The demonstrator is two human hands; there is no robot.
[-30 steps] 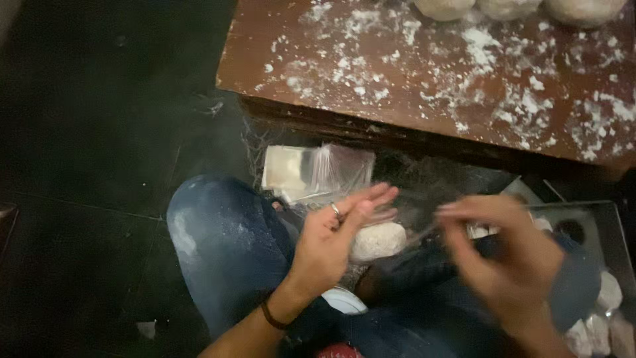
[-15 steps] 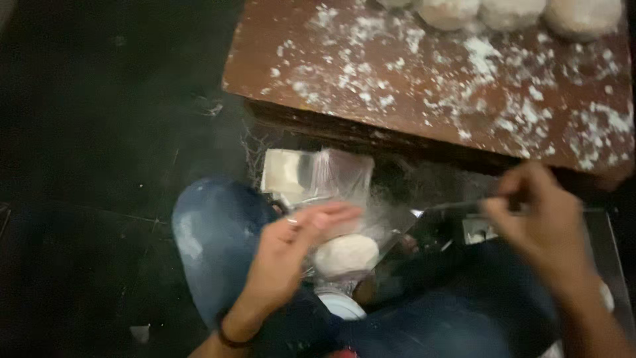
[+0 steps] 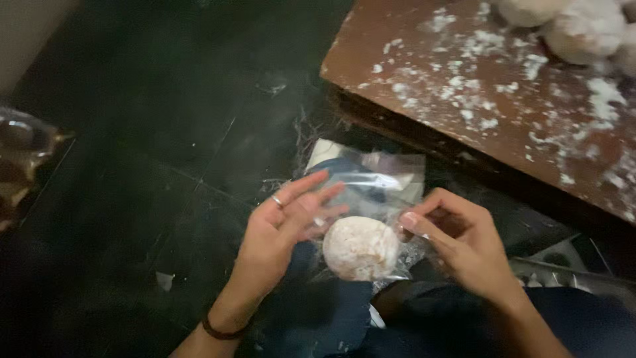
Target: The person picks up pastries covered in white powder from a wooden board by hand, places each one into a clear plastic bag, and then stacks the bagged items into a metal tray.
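the person sits low over a dark floor [image 3: 152, 152], both hands up in front of their knees. a round, flour-dusted dough ball [image 3: 361, 248] sits inside a clear plastic bag [image 3: 377, 182], low in the bag and between the two hands. the left hand [image 3: 281, 229] has its fingers spread and nearly straight, laid flat against the bag's near side just beside the ball; a ring shows on one finger and a dark band [image 3: 222, 329] circles the wrist. the right hand [image 3: 464, 242] pinches the bag's edge on the other side, thumb and forefinger closed on the plastic, the rest of the fingers curled behind. the top of the bag stands up loose above the ball. ahead and to the right is a low brown wooden board [image 3: 464, 86], scattered with white flour, with more dough balls [image 3: 583, 30] lined along its far edge. blue denim [image 3: 338, 318] shows under the hands.
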